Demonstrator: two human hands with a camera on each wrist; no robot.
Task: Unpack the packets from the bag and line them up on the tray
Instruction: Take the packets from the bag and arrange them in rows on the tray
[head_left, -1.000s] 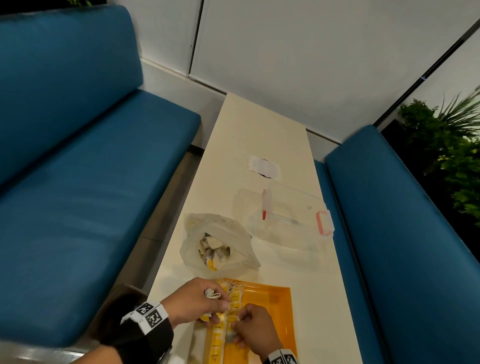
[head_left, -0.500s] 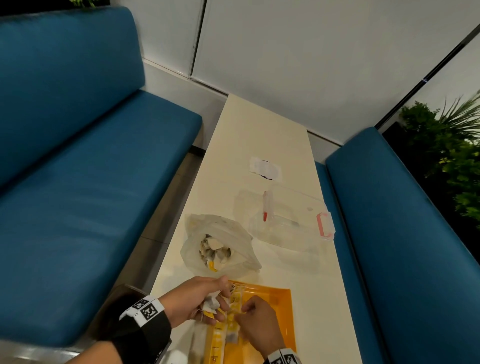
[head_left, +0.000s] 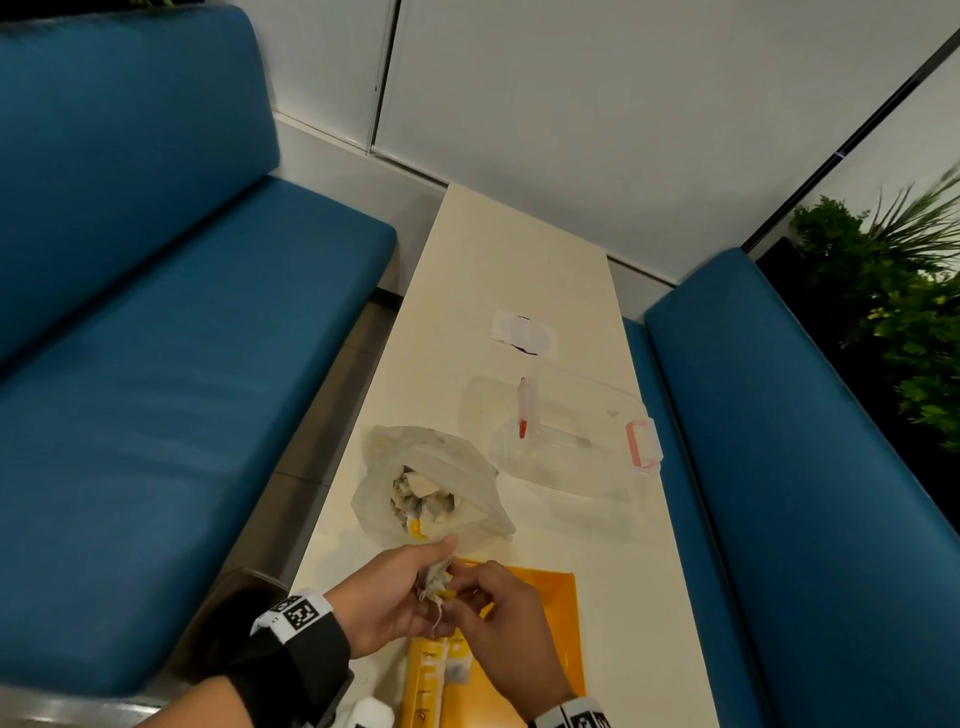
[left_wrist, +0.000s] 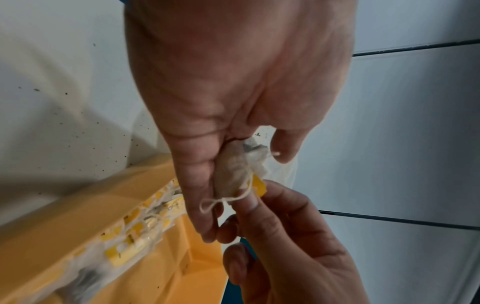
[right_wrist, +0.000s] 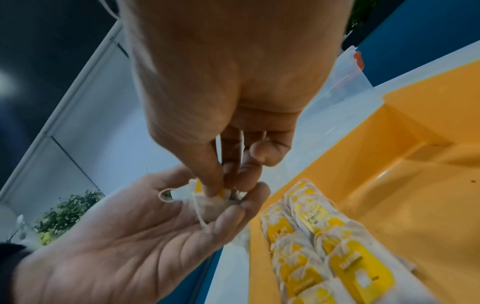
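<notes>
A clear plastic bag (head_left: 431, 483) with several tea-bag packets inside lies open on the table beyond the orange tray (head_left: 550, 613). Several packets with yellow tags (right_wrist: 324, 236) lie in a row along the tray's left side (head_left: 431, 675). My left hand (head_left: 410, 577) is raised just above the tray's far left corner and cups a small clump of packets (left_wrist: 233, 168) with loose string. My right hand (head_left: 470, 584) meets it, and thumb and forefinger pinch the yellow tag (left_wrist: 259, 186) of one packet in that clump (right_wrist: 210, 205).
A clear lidded box (head_left: 571, 431) with a pink latch and a red-tipped stick on it sits at the table's right edge. A white slip (head_left: 522, 332) lies farther back. Blue benches (head_left: 156, 364) flank the narrow table. A white object (head_left: 371, 714) shows at the bottom edge.
Both hands have risen from the row on the tray. The left hand has turned to cup the clump, and the right has gone from the row to pinch a tag.
</notes>
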